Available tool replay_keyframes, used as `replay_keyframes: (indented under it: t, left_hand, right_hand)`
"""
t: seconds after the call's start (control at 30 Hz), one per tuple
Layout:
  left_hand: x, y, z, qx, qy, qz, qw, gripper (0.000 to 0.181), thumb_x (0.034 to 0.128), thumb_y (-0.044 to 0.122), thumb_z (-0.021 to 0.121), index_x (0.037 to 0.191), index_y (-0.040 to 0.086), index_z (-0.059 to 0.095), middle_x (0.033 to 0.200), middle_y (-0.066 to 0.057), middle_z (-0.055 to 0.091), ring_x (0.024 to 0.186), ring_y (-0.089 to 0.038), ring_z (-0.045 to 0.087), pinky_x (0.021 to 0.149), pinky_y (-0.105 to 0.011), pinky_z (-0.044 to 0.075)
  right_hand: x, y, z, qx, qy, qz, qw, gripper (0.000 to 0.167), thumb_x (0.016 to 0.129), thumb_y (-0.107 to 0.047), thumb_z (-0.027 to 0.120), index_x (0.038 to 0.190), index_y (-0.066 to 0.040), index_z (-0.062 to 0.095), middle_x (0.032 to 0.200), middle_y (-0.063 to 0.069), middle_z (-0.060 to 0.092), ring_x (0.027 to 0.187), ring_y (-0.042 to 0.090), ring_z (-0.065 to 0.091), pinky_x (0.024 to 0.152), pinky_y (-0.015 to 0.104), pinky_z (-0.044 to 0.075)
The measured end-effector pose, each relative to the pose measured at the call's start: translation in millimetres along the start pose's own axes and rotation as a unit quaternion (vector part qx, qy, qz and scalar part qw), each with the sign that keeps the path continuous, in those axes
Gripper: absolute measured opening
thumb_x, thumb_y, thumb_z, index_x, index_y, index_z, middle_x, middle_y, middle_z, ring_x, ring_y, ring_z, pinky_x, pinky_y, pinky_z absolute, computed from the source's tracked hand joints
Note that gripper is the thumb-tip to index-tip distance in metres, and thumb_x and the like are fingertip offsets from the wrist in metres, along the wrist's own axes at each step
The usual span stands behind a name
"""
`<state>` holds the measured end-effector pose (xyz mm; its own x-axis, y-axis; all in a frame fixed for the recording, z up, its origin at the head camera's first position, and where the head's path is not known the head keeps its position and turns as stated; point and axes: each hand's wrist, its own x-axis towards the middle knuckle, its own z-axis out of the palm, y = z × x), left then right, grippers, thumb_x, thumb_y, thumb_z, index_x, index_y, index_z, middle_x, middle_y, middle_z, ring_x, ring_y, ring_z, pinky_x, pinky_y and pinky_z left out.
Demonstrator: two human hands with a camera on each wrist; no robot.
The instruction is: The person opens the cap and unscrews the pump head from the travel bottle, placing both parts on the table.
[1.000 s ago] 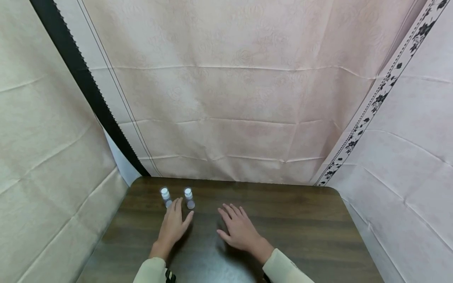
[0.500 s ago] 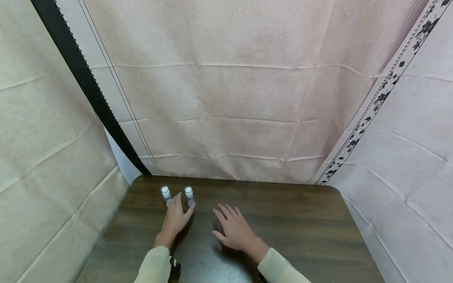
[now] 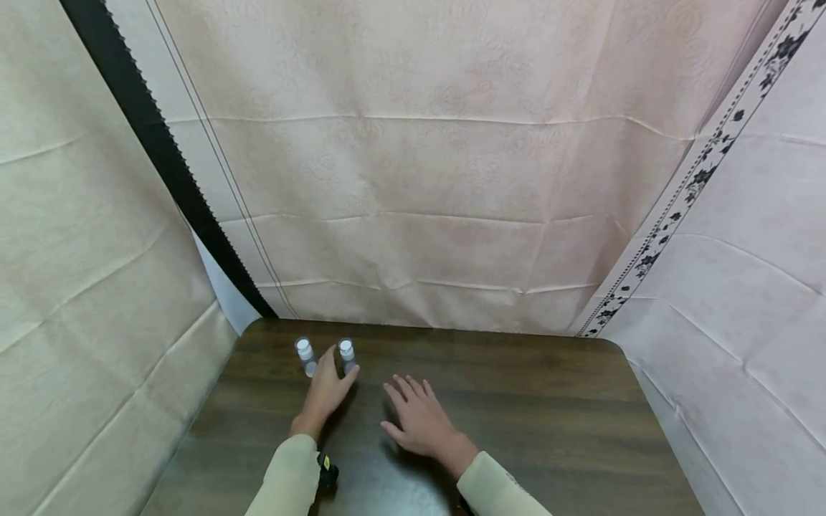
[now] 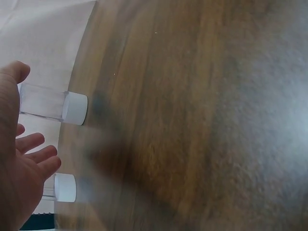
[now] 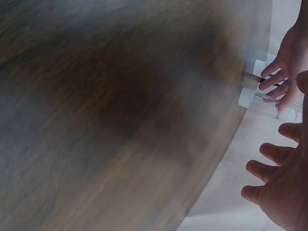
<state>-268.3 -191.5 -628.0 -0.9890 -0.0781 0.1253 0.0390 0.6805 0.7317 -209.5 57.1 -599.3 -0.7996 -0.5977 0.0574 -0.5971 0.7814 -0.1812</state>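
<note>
Two small clear bottles with white caps at both ends stand near the table's back left, one on the left (image 3: 306,357) and one on the right (image 3: 347,354). My left hand (image 3: 325,393) is at the right bottle, thumb on its near right side and fingers on its left. The left wrist view shows that bottle (image 4: 43,102) between the thumb and the spread fingers of the hand (image 4: 24,178); contact is unclear. My right hand (image 3: 422,424) hovers over the table with spread fingers, holding nothing; these fingers (image 5: 276,154) also show in the right wrist view.
The dark wooden table (image 3: 548,416) has rounded back corners. Pale cloth (image 3: 413,179) hangs behind it and along both sides, with a black strip (image 3: 168,158) at the left and a floral border (image 3: 684,193) at the right.
My left hand has moved slightly right and away from me, from beside the left bottle to the right one. My right hand has drifted left.
</note>
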Motion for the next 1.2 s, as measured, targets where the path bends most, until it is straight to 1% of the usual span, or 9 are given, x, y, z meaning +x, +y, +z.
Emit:
replay_keyframes:
  t: [0.1, 0.17, 0.33, 0.47, 0.57, 0.7, 0.83, 0.93, 1.2]
  left_hand:
    - [3.2, 0.9, 0.4, -0.021, 0.005, -0.003, 0.9998, 0.083, 0.0977, 0.033, 0.071, 0.155, -0.010, 0.031, 0.155, -0.036, 0.039, 0.144, -0.050, 0.040, 0.117, -0.062, 0.036]
    - [4.5, 1.6, 0.4, -0.027, 0.007, -0.002, 0.9996, 0.082, 0.0973, 0.032, 0.072, 0.154, -0.011, 0.032, 0.154, -0.036, 0.040, 0.143, -0.050, 0.042, 0.116, -0.062, 0.037]
    - [5.9, 2.2, 1.6, -0.047, 0.012, -0.004, 0.9988, 0.076, 0.0955, 0.024, 0.075, 0.150, -0.012, 0.036, 0.147, -0.035, 0.050, 0.136, -0.049, 0.050, 0.112, -0.060, 0.042]
    - [7.7, 1.8, 2.7, -0.084, 0.012, -0.020, 0.9962, 0.070, 0.0949, 0.018, 0.075, 0.148, -0.010, 0.040, 0.141, -0.033, 0.056, 0.131, -0.048, 0.056, 0.109, -0.059, 0.046]
    - [9.6, 2.0, 3.1, -0.096, 0.012, -0.028, 0.9949, 0.064, 0.0963, 0.016, 0.073, 0.146, -0.010, 0.043, 0.139, -0.032, 0.058, 0.129, -0.047, 0.057, 0.107, -0.059, 0.047]
    - [10.1, 2.0, 4.1, -0.093, 0.016, -0.028, 0.9951, 0.055, 0.0968, 0.011, 0.072, 0.141, -0.010, 0.049, 0.134, -0.032, 0.061, 0.126, -0.047, 0.059, 0.106, -0.058, 0.049]
    - [9.0, 1.4, 5.8, -0.089, 0.018, -0.029, 0.9954, 0.047, 0.0958, 0.009, 0.073, 0.135, -0.009, 0.054, 0.129, -0.031, 0.065, 0.123, -0.045, 0.062, 0.103, -0.057, 0.051]
    - [9.2, 0.9, 7.1, -0.084, 0.020, -0.028, 0.9959, 0.044, 0.0956, 0.008, 0.073, 0.134, -0.008, 0.056, 0.127, -0.030, 0.066, 0.122, -0.043, 0.064, 0.101, -0.056, 0.052]
    - [8.9, 3.4, 9.8, -0.082, 0.028, -0.021, 0.9960, 0.041, 0.0950, 0.004, 0.073, 0.131, -0.008, 0.058, 0.123, -0.030, 0.068, 0.117, -0.042, 0.066, 0.098, -0.054, 0.055]
  right_hand:
    - [2.9, -2, 2, 0.000, 0.001, 0.008, 1.0000, 0.069, 0.104, -0.056, 0.050, 0.161, -0.019, 0.036, 0.166, 0.011, 0.035, 0.151, 0.036, 0.037, 0.118, 0.063, 0.033]
    - [4.3, -4, 5, -0.001, -0.001, 0.014, 0.9999, 0.070, 0.104, -0.057, 0.049, 0.161, -0.019, 0.035, 0.167, 0.011, 0.034, 0.151, 0.035, 0.036, 0.119, 0.062, 0.032]
    - [5.7, -5, 12, -0.004, -0.015, 0.023, 0.9996, 0.070, 0.104, -0.057, 0.049, 0.161, -0.019, 0.035, 0.166, 0.010, 0.035, 0.151, 0.034, 0.037, 0.119, 0.062, 0.033]
    - [5.4, -5, 16, 0.002, -0.023, 0.029, 0.9993, 0.070, 0.104, -0.057, 0.050, 0.161, -0.020, 0.035, 0.166, 0.010, 0.036, 0.151, 0.034, 0.038, 0.119, 0.062, 0.033]
    - [5.7, -5, 17, 0.014, -0.029, 0.028, 0.9991, 0.069, 0.104, -0.057, 0.050, 0.161, -0.020, 0.035, 0.166, 0.010, 0.036, 0.151, 0.034, 0.037, 0.119, 0.062, 0.032]
    - [6.4, -5, 20, 0.020, -0.037, 0.020, 0.9989, 0.069, 0.104, -0.057, 0.050, 0.161, -0.019, 0.036, 0.165, 0.009, 0.037, 0.150, 0.034, 0.039, 0.118, 0.063, 0.034]
    - [7.1, -5, 22, 0.028, -0.042, 0.021, 0.9985, 0.069, 0.104, -0.057, 0.049, 0.161, -0.020, 0.036, 0.166, 0.008, 0.036, 0.150, 0.034, 0.039, 0.118, 0.063, 0.033]
    - [7.6, -6, 24, 0.039, -0.044, 0.028, 0.9979, 0.069, 0.104, -0.056, 0.049, 0.161, -0.021, 0.035, 0.166, 0.008, 0.035, 0.151, 0.033, 0.038, 0.119, 0.062, 0.032]
    - [7.3, -5, 20, 0.058, -0.030, 0.040, 0.9971, 0.068, 0.104, -0.054, 0.051, 0.161, -0.019, 0.036, 0.166, 0.009, 0.036, 0.150, 0.034, 0.039, 0.119, 0.063, 0.033]
